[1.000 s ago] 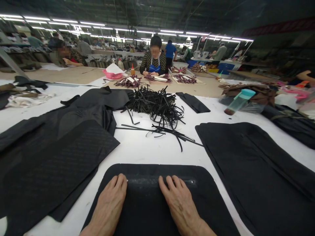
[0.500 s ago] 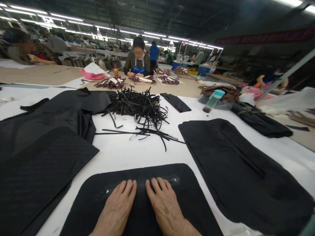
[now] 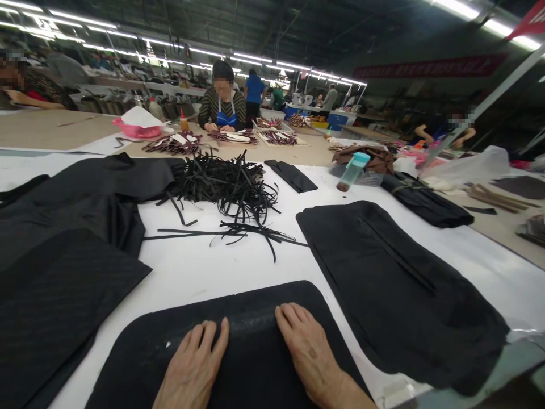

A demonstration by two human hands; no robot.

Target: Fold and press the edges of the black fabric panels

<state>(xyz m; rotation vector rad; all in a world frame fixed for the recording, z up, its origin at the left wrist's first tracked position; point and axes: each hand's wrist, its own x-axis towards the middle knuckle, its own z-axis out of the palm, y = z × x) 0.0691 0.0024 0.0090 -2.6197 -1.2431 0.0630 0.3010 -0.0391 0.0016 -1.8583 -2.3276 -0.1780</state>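
Both hands lie flat and open, palms down, gripping nothing. The left hand and right hand press on a black panel with rounded corners, fingers stretched toward its far edge and a gap between the two hands. The panel lies on the white table, at the near edge, directly in front of the person.

Surroundings:
- Left: quilted black sheets, overlapping one another; one corner lies just beside the panel, whether touching cannot be told.
- Right: a stack of black pieces, near the panel with a strip of bare table between.
- Beyond the panel: loose strips lie fanned on the table, and behind them is a tangled pile of black strips.
- Farther back: a small black piece, a bottle with a teal cap lying tilted, and a dark folded bundle.
- Next table: a person in a striped top and blue apron is seated, with a pink basin to one side.

Nothing lies on the panel between the hands and its far edge.
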